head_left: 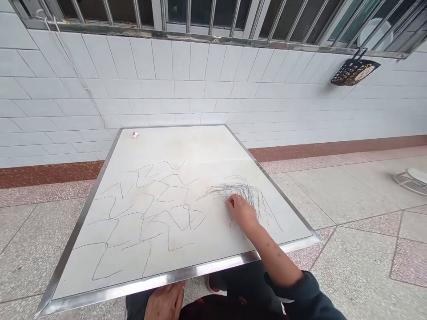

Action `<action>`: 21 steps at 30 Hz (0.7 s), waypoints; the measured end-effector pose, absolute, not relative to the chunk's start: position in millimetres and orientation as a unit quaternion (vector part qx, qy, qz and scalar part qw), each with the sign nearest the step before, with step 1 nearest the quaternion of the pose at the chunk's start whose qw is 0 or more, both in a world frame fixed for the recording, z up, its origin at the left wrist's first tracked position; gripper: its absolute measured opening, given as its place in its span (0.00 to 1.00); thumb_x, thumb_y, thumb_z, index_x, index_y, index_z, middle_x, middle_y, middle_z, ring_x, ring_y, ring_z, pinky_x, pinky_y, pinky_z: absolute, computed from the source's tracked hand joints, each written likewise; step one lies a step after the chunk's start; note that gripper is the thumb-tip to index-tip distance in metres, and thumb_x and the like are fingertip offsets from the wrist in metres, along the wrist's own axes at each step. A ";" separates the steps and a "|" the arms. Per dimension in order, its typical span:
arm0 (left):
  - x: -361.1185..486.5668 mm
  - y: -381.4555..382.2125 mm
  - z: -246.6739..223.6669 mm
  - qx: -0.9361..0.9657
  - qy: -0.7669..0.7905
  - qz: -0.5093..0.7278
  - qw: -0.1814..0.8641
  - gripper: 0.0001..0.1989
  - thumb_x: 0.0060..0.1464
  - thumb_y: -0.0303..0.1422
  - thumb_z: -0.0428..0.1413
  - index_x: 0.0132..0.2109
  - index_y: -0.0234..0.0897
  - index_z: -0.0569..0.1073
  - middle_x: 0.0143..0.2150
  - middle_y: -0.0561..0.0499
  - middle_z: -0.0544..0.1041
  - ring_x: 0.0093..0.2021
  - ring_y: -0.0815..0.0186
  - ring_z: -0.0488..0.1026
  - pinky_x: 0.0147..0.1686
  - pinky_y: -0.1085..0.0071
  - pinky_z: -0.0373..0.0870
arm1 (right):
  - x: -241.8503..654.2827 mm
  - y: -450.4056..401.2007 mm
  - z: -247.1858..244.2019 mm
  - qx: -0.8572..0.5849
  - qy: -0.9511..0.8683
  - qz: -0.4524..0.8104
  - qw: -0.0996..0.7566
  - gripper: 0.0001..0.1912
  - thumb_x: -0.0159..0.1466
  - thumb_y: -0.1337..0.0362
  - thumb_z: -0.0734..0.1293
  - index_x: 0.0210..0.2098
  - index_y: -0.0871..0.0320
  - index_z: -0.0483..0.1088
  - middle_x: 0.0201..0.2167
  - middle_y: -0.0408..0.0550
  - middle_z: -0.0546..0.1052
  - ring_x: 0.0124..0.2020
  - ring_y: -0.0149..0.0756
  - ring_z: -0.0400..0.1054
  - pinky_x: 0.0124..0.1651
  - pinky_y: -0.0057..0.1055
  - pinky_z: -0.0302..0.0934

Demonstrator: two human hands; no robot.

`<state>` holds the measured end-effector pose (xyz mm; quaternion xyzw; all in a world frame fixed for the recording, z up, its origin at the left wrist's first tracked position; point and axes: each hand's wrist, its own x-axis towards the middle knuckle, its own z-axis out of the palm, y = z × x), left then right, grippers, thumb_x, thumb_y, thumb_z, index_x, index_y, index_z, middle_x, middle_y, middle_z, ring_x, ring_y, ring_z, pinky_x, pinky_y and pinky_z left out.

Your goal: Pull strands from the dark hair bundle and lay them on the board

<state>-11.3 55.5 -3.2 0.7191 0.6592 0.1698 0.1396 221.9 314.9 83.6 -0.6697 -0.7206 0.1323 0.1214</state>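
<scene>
Head view: loose pile of thin dark strands [246, 189] on table [200, 149], about 3 o'clock of its middle. Pile's long axis bows from a thin tip at 9 o'clock to splayed ends at 4 and 5 o'clock. Right hand [243, 213] at the pile's near side, arm in from 5 o'clock, thumb and fingertips pinched together; can't tell if a strand is clamped. Left hand [165, 302] below the near edge, apart from the right, fingers side by side; grip can't be told. Bent strands [143, 216] spread from 7 to 11 o'clock, zigzagging, some crossing. Small red-and-white item [135, 135] near the far-left corner, 11 o'clock. Metal rim [220, 266] all round; open surface at 12 o'clock and between pile and right rim.
</scene>
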 end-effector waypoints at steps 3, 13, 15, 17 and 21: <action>-7.1 59.7 -0.1 0.722 0.660 0.153 0.142 0.15 0.60 0.34 0.45 0.47 0.46 0.75 0.37 0.50 0.81 0.32 0.59 0.78 0.33 0.68 0.70 | 229.1 312.5 89.5 -0.684 -0.692 0.163 0.164 0.09 0.64 0.59 0.55 0.32 0.55 0.62 0.34 0.45 0.72 0.28 0.32 0.64 0.24 0.27 0.50; 3.3 63.0 11.3 0.700 0.664 0.186 0.186 0.13 0.59 0.35 0.48 0.45 0.46 0.76 0.37 0.46 0.81 0.36 0.57 0.78 0.38 0.64 0.71 | 254.8 311.9 109.4 -0.637 -0.576 0.353 0.371 0.13 0.58 0.54 0.60 0.34 0.57 0.62 0.31 0.48 0.76 0.25 0.33 0.68 0.26 0.28 0.59; 2.2 62.1 13.1 0.696 0.667 0.201 0.175 0.13 0.59 0.37 0.48 0.45 0.45 0.76 0.34 0.47 0.81 0.36 0.58 0.77 0.39 0.66 0.71 | 257.1 306.7 113.1 -0.621 -0.566 0.367 0.399 0.13 0.57 0.53 0.61 0.34 0.57 0.62 0.30 0.48 0.75 0.23 0.32 0.67 0.25 0.28 0.59; 0.2 60.8 16.0 0.698 0.664 0.216 0.158 0.14 0.59 0.37 0.48 0.46 0.44 0.76 0.33 0.48 0.81 0.36 0.61 0.77 0.40 0.67 0.72 | 257.3 298.6 119.4 -0.605 -0.566 0.363 0.427 0.14 0.57 0.52 0.62 0.35 0.57 0.63 0.29 0.47 0.75 0.23 0.31 0.65 0.26 0.28 0.58; -0.9 55.9 18.0 0.733 0.621 0.258 0.103 0.16 0.61 0.35 0.44 0.47 0.46 0.75 0.36 0.50 0.81 0.38 0.64 0.78 0.42 0.70 0.73 | 251.0 275.3 140.8 -0.540 -0.602 0.362 0.463 0.16 0.58 0.52 0.62 0.39 0.57 0.65 0.28 0.46 0.73 0.27 0.33 0.65 0.29 0.28 0.57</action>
